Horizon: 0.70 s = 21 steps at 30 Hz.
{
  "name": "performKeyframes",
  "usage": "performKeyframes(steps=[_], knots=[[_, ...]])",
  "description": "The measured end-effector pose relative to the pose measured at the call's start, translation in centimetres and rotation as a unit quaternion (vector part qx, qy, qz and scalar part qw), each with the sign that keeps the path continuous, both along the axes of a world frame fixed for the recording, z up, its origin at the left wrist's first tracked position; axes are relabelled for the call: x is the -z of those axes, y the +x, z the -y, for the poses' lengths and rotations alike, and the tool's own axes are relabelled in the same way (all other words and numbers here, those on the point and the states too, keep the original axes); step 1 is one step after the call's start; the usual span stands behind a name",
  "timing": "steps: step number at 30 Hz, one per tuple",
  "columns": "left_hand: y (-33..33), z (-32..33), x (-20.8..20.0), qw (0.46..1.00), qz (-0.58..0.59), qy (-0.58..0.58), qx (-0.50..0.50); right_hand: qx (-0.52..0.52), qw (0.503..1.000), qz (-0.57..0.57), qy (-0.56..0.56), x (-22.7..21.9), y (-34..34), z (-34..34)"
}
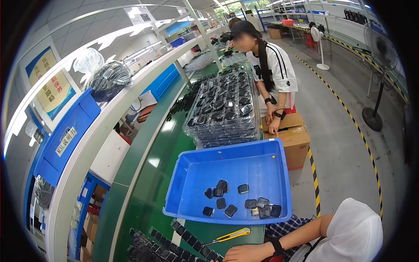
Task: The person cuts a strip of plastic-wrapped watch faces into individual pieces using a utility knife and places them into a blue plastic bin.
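Observation:
At the lower edge my right hand, with a black wristband, rests at the near end of a strip of black square pieces. The frame cuts off its fingers, so I cannot tell their grip. My left hand is not in view. More strips of black pieces lie to the left, partly overlapping. Just beyond my right hand lies a yellow utility knife, its blade pointing left. Farther on stands a blue plastic bin holding several loose black squares.
Behind the bin, stacked clear trays of black pieces stand on the green bench. Another person stands beside them, hands over a cardboard box. Shelving with a blue bin runs along the left. Fans stand right.

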State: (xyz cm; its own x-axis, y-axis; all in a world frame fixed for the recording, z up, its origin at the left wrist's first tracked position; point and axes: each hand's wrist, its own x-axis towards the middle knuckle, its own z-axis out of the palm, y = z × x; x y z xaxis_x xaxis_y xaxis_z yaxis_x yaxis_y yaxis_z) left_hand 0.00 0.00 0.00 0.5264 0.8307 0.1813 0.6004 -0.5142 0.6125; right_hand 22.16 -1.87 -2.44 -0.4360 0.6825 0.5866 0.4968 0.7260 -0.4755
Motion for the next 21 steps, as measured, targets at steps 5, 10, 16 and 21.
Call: performKeyframes(steps=[5, 10, 16, 21], knots=[[0.3, 0.1, -0.2, 0.999, 0.010, 0.032, -0.002, 0.006, 1.000, -0.016, -0.003, -0.2, 0.2, 0.1], [1.0, 0.7, -0.8, 0.998, 0.026, 0.063, 0.006, 0.009, 0.999, -0.033, -0.005, -0.6, 0.3, 0.5], [1.0, -3.5, 5.1, 0.988, 0.093, 0.120, 0.004, -0.029, 0.997, -0.055, -0.038, -0.4, 0.1, 0.2], [1.9, -0.7, -0.8, 0.996, 0.059, 0.061, -0.032, 0.123, 0.991, -0.032, -0.049, -3.0, 2.9, 0.7]])
